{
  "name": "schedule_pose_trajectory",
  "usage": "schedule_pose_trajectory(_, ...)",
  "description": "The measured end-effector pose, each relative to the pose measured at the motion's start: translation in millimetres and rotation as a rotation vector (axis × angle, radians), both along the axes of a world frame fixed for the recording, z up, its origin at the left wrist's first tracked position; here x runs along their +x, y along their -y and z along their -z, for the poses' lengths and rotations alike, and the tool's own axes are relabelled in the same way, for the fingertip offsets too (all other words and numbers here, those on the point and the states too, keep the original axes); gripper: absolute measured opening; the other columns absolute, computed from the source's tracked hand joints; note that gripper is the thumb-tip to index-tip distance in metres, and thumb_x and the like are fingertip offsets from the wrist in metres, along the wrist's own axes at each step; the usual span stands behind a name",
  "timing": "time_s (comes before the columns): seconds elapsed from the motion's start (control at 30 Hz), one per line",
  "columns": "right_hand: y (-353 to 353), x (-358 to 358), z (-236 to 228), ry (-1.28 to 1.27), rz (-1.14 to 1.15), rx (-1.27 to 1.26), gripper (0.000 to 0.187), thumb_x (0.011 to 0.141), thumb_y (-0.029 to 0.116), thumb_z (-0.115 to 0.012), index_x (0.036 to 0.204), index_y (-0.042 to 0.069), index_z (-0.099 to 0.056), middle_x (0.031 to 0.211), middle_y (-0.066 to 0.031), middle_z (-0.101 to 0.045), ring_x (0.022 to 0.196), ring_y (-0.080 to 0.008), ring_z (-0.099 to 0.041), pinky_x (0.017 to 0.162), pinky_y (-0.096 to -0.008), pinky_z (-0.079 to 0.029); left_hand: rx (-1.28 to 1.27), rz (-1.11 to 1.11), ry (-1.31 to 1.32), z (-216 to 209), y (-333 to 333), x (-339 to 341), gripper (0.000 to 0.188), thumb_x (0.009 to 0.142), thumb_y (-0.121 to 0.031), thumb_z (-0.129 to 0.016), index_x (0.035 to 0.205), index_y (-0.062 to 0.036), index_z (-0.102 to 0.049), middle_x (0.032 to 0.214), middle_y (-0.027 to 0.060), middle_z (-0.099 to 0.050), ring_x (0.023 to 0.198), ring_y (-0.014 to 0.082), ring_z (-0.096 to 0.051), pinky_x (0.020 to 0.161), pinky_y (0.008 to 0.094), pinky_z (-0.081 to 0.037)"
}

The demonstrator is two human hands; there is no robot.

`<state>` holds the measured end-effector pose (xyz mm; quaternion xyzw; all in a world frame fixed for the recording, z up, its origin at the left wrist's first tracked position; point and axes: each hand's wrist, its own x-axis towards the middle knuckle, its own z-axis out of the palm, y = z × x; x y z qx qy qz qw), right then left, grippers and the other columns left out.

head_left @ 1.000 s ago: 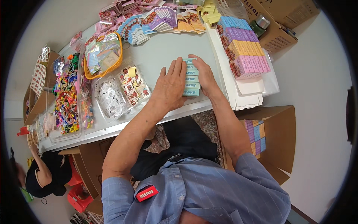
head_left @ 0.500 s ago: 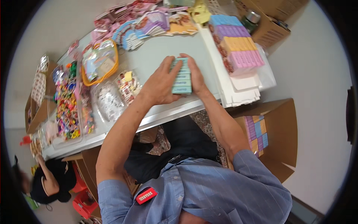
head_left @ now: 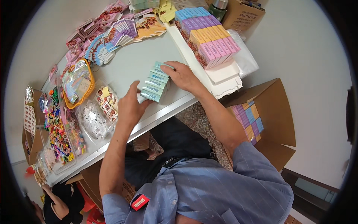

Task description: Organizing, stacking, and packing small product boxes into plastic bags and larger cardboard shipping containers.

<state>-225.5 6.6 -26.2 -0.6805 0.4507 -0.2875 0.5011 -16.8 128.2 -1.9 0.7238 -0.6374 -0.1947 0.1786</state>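
Note:
A row of several small teal boxes lies on the grey table. My right hand rests against the row's far right end, fingers curled over the last box. My left hand hovers just left of the row's near end, fingers spread and holding nothing.
Stacked pink, yellow, purple and blue boxes sit on white sheets at the right. An orange basket, clear bags of trinkets and card packs fill the left. An open cardboard box of coloured boxes stands on the floor at right. Another person crouches at lower left.
My left hand has lifted off the teal boxes and moved left. The right hand stays at the row's far end. The view has shifted.

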Motion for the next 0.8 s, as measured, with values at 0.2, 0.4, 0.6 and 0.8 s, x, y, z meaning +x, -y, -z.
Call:
schedule_pose_trajectory(0.2,-39,-15,-11,0.026,0.073,-0.088,0.046,0.101,0.035,-0.059,0.126,-0.004,-0.066,0.121,-0.0206,-0.068,0.112,-0.0272,-0.065,0.096,-0.0338,-0.049,-0.173,-0.258,-0.52,26,-41,-43,0.049,0.085,0.009,-0.072,0.128,0.0019,-0.05,0.112,0.0194,-0.07,0.096,0.0273,-0.075,0.075,0.0341,-0.061)
schedule_pose_trajectory(0.4,-113,-80,-42,0.18,0.295,-0.152,0.035,0.106,0.016,-0.052,0.135,-0.003,-0.057,0.124,-0.0132,-0.063,0.113,-0.0178,-0.06,0.098,-0.0317,-0.048,-0.517,-0.186,-0.792,12,-68,-96,0.039,0.085,0.014,-0.068,0.121,0.0018,-0.059,0.116,0.0143,-0.066,0.109,0.0236,-0.069,0.083,0.0307,-0.06)
schedule_pose_trajectory(0.6,-116,-170,-40,0.65,0.609,-0.185,0.036,0.109,0.017,-0.045,0.135,-0.005,-0.054,0.134,-0.0158,-0.059,0.118,-0.022,-0.06,0.104,-0.0351,-0.047,-0.868,0.311,-0.55,-23,-19,-180,0.036,0.083,0.0,-0.075,0.117,0.0055,-0.066,0.122,0.0209,-0.064,0.116,0.0387,-0.067,0.086,0.0385,-0.061)
schedule_pose_trajectory(0.8,-68,-217,-29,0.268,0.565,-0.363,0.043,0.112,0.027,-0.037,0.142,-0.003,-0.045,0.136,-0.0161,-0.057,0.121,-0.0247,-0.06,0.104,-0.0367,-0.048,-0.895,0.374,-0.659,-20,18,-229,0.054,0.08,-0.005,-0.081,0.129,0.006,-0.061,0.137,0.0253,-0.057,0.128,0.044,-0.058,0.1,0.0435,-0.055)
